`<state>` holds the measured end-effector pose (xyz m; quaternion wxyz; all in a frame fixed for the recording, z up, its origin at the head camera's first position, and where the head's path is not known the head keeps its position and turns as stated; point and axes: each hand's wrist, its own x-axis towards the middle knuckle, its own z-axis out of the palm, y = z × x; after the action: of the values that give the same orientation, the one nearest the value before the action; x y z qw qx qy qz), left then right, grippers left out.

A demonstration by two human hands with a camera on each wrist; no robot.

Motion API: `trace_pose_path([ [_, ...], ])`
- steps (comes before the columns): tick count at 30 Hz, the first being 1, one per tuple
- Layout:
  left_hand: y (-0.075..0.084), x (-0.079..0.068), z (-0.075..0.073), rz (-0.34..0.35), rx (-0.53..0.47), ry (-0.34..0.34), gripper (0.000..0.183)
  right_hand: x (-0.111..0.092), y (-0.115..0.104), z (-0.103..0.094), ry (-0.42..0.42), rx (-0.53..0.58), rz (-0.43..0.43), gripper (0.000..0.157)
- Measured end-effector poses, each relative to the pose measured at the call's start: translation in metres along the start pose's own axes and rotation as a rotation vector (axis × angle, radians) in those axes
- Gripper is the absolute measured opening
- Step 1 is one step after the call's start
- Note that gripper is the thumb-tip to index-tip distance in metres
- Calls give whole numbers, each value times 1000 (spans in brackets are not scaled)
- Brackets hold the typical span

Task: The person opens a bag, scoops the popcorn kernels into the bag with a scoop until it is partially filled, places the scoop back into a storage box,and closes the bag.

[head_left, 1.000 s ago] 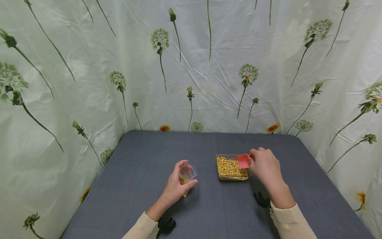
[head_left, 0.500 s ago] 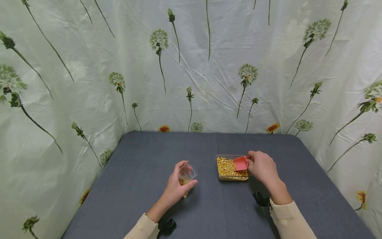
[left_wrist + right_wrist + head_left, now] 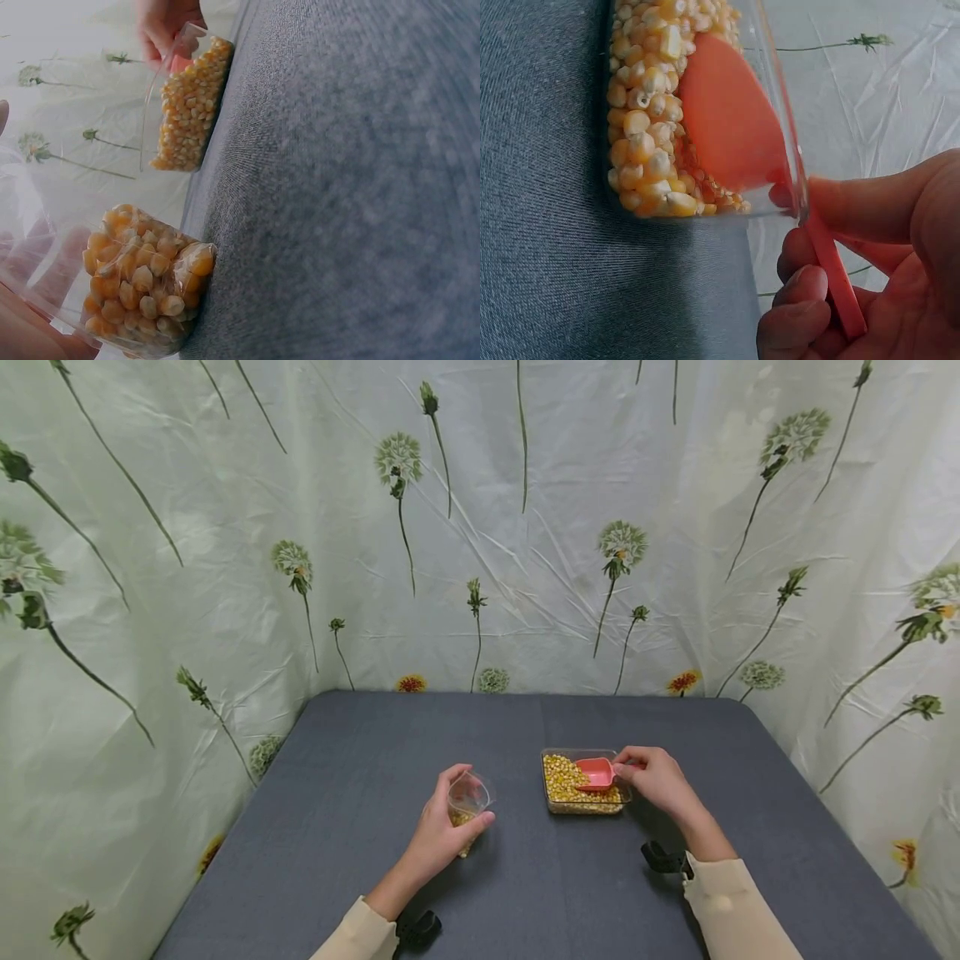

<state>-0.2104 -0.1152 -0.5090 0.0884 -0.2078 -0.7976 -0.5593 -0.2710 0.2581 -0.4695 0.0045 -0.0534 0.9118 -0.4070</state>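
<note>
Okay, the right hand [image 3: 656, 777] is pinching the handle of a pink scoop [image 3: 596, 774], thumb pressing one side and fingers curling under the other. The scoop's bowl is sitting inside a clear box [image 3: 572, 752], at the right end, nestling among corn kernels [image 3: 564, 777] with its hollow facing up; the handle is crossing the box's right rim. Scoop is looking like light, stiff plastic, probably smooth but not fragile, so the handle is seeming the right place to hold; loose kernels are likely giving way round the bowl and rolling off easily if it's tipping. Left hand [image 3: 444, 831] is clasping a clear cup [image 3: 470, 792], well left of the box, thumb on the near side and fingers on the far side. Cup is looking thin, slick and easily squeezed, with kernels [image 3: 142, 281] weighting its bottom, so a gentle grip round the wall is probably suiting it. Can't tell whether its base is touching the tabletop [image 3: 420, 735]. Both forearms are coming in from the near edge, right one angling left and far, left one angling right and far; hands are staying well apart.
</note>
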Motion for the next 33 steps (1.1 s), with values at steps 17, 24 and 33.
trace_pose_path([
  [17,-1,0,0,-17,-6,3,77,2,20,-10,-138,333,87,27],
  [24,-1,0,-1,-21,-3,0,78,0,13,-16,-119,331,83,27],
  [33,-2,0,-1,-15,-5,-5,77,-12,-15,-30,-102,339,67,25],
])
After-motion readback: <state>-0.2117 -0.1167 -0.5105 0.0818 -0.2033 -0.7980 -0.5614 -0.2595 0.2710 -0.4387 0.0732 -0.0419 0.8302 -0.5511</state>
